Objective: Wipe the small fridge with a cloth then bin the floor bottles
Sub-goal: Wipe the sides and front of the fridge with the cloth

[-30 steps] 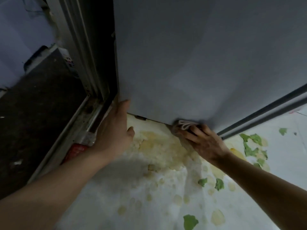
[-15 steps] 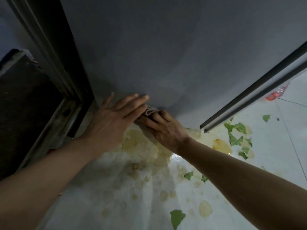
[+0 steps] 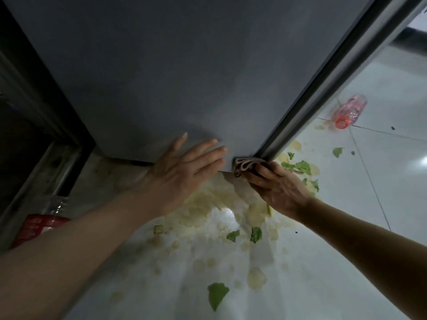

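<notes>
Wipe stroke has travelled rightward along the bottom edge of the small grey fridge (image 3: 173, 72): a second ago the folded pinkish cloth (image 3: 244, 163) sat mid-panel, now it sits at the lower right corner, against the foot of the pale door-seal strip (image 3: 323, 88). Right hand (image 3: 277, 188) pinches the cloth, fingers curled over it. Left hand (image 3: 180, 172) has moved from the left corner to lie flat on the panel, fingers straight, holding nothing, just beside the cloth.

Judgement: lower edge of this face looks covered; wiping nearly done here.

Pink clear plastic bottle (image 3: 350, 111) lies on the white tiled floor (image 3: 381, 169), well apart; red-labelled clear bottle (image 3: 39, 224) lies at left. Neither binned yet.
</notes>
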